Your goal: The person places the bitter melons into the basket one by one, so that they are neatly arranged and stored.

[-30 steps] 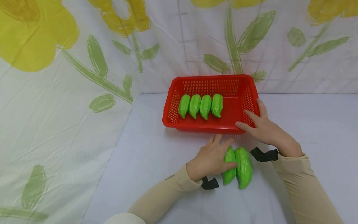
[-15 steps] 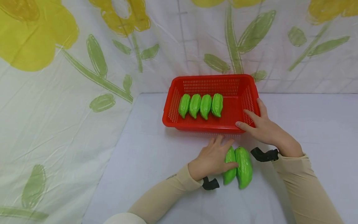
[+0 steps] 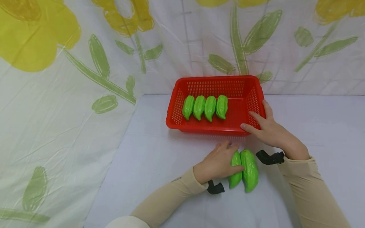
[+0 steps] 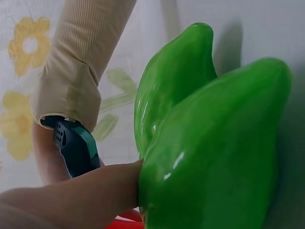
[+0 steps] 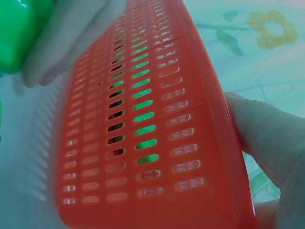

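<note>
A red plastic basket (image 3: 212,129) holds a row of several glossy green ridged fruits (image 3: 210,108) with pointed tips, toward its left side. My right hand (image 3: 269,131) grips the basket's front right corner, some fingers inside the rim and others outside. Two larger-looking green fruits lie side by side on the table in front. My left hand (image 3: 218,161) is over the left fruit (image 3: 235,177), its thumb across it toward the gap and the other fingers bent at its far left side. The right fruit (image 3: 249,171) touches or nearly touches it. In the left wrist view, the thumb (image 4: 114,183) meets the nearer fruit (image 4: 214,157).
A white table (image 3: 148,158) lies beneath everything. Behind the basket and to the left hangs a white curtain (image 3: 168,53) printed with yellow flowers. Dark wrist-worn devices (image 3: 269,157) sit below both hands.
My left hand has shifted slightly right, and its fingers have drawn in from near the basket toward the left fruit. My right hand and the basket stay in place.
</note>
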Motion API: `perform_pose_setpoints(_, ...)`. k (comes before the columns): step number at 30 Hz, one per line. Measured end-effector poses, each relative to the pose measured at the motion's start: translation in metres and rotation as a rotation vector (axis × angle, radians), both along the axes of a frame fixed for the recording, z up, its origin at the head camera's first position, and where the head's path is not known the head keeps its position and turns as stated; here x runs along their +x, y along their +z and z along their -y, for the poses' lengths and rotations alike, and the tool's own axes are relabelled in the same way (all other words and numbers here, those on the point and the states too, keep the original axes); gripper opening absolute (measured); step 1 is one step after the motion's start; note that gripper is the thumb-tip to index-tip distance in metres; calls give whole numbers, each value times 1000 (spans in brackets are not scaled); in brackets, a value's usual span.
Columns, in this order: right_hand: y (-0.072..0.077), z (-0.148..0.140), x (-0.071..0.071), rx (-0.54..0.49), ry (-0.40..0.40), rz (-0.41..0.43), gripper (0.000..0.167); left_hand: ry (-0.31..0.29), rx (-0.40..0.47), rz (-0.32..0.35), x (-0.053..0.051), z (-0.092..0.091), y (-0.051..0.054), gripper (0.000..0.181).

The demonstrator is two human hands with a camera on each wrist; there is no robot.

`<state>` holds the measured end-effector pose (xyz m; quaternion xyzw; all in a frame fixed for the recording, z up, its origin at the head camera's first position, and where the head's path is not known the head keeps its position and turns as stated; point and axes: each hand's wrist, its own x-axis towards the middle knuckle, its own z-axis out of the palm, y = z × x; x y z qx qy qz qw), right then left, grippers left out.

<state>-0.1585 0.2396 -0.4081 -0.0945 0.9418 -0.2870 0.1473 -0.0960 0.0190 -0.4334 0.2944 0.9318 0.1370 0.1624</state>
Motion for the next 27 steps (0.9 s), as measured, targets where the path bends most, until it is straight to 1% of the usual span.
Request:
perform_pose_setpoints(3, 0, 0, 0, 2, 0, 0, 93, -33, 19, -30, -1, 0, -2, 68)
perform_pose_setpoints(5, 1, 0, 0, 2, 0, 0, 93, -43, 20, -43, -1, 0, -2, 67)
perform_pose_setpoints(15, 1, 0, 0, 6, 3, -2, 93, -45, 35, -45, -1, 1, -1, 65)
perform_pose_setpoints(21, 1, -1, 0, 8, 4, -2, 92, -47, 58, -49, -2, 2, -1, 64)
perform_pose_setpoints(27, 1, 0, 1, 13, 4, -1, 92, -46, 88, -59, -3, 4, 2, 64)
